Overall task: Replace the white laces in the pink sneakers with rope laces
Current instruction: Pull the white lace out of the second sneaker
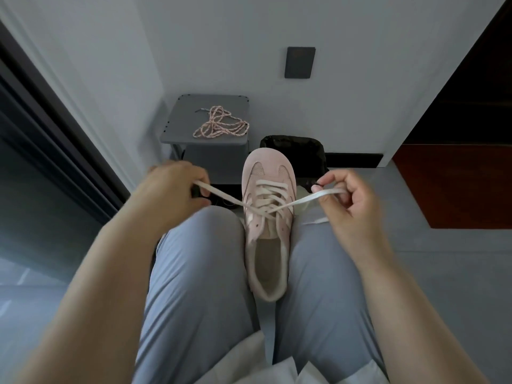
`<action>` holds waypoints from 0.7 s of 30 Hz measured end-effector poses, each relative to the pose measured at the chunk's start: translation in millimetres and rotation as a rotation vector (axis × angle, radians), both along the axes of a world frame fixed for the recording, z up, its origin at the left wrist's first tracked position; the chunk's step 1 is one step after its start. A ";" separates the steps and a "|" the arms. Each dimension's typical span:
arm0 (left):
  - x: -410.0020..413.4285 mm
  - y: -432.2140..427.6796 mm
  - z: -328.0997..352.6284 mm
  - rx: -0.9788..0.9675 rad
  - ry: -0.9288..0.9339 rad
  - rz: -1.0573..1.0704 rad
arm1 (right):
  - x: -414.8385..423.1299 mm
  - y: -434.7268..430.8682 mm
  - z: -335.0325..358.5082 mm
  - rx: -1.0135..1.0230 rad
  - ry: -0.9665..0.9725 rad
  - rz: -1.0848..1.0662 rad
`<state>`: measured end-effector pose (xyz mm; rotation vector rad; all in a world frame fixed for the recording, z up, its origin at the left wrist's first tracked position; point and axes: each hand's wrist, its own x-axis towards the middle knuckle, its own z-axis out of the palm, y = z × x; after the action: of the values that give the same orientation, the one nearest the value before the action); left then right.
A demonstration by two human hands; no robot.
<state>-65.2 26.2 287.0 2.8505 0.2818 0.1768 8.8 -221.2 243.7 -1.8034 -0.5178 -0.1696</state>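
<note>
A pink sneaker lies wedged between the person's thighs, toe pointing far and heel opening near, so its long axis runs straight away from the body. The white lace is threaded through most of the eyelets, but the top is undone: its two free ends cross over the tongue and stretch outward, one to each side. The left hand has its grip pinched on the left end, and the right hand pinches the right end between thumb and forefinger; both ends look fairly taut. Each hand sits roughly level with the middle of the lacing and about equally far from the shoe, so neither has a clear advantage. The judgement here is that unlacing has only begun, and the next pull must draw the ends out across the shoe, at right angles to its long axis, working toward the toe row by row. The rope laces, pink and white, lie in a loose tangle on a small grey tabletop at far left, well apart from both hands, nearer the left. A dark bin stands just beyond the toe, and the knees on either side may limit how wide the hands can swing. No second sneaker is in view.
</note>
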 end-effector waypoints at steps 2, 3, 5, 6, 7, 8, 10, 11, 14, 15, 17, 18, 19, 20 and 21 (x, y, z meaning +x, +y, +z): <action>-5.3 14.2 -0.6 -0.069 -0.021 0.019 | -0.9 -1.1 -1.7 -0.055 -0.018 0.012; -8.3 17.9 -1.7 -0.129 -0.011 -0.006 | -2.1 -1.3 -2.0 -0.062 -0.004 0.037; -12.1 18.2 -5.4 -0.214 0.099 -0.112 | -3.9 -1.2 -1.8 -0.040 0.004 0.097; -12.4 13.8 -6.7 -0.241 0.177 -0.170 | -4.5 -0.6 -1.7 -0.023 -0.018 0.109; -12.2 7.8 -8.1 -0.261 0.229 -0.205 | -5.5 0.3 -2.0 -0.003 -0.025 0.118; -10.7 1.7 -11.0 -0.285 0.230 -0.217 | -7.0 1.3 -1.7 0.012 -0.011 0.120; -4.5 -12.5 -19.9 -0.355 0.096 -0.201 | -11.1 3.8 0.5 0.035 0.054 0.131; -1.9 -22.3 -21.6 -0.393 0.017 -0.172 | -13.3 4.4 1.3 0.040 0.095 0.138; 0.9 -47.6 -26.4 -0.491 -0.147 -0.061 | -17.2 6.6 2.2 -0.038 0.168 0.127; -0.2 -53.0 -28.2 -0.508 -0.153 -0.043 | -17.8 7.9 1.6 -0.115 0.147 0.110; -2.3 -58.4 -30.9 -0.530 -0.120 -0.038 | -18.0 11.9 -2.6 -0.325 0.038 0.049; -3.0 -59.1 -31.6 -0.530 -0.103 -0.037 | -18.2 14.1 -4.5 -0.421 -0.022 0.015; -3.0 -59.3 -32.0 -0.526 -0.098 -0.036 | -18.0 16.2 -6.2 -0.495 -0.073 -0.006; -2.7 -59.0 -33.3 -0.514 -0.097 -0.039 | -17.3 18.0 -7.4 -0.547 -0.117 -0.011; -2.6 -59.7 -33.3 -0.490 -0.098 -0.045 | -15.5 19.0 -8.7 -0.582 -0.149 -0.001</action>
<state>-67.8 -33.5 253.7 2.3532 0.2063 0.2059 -6.7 -202.2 235.1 -2.3688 -0.7240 -0.1656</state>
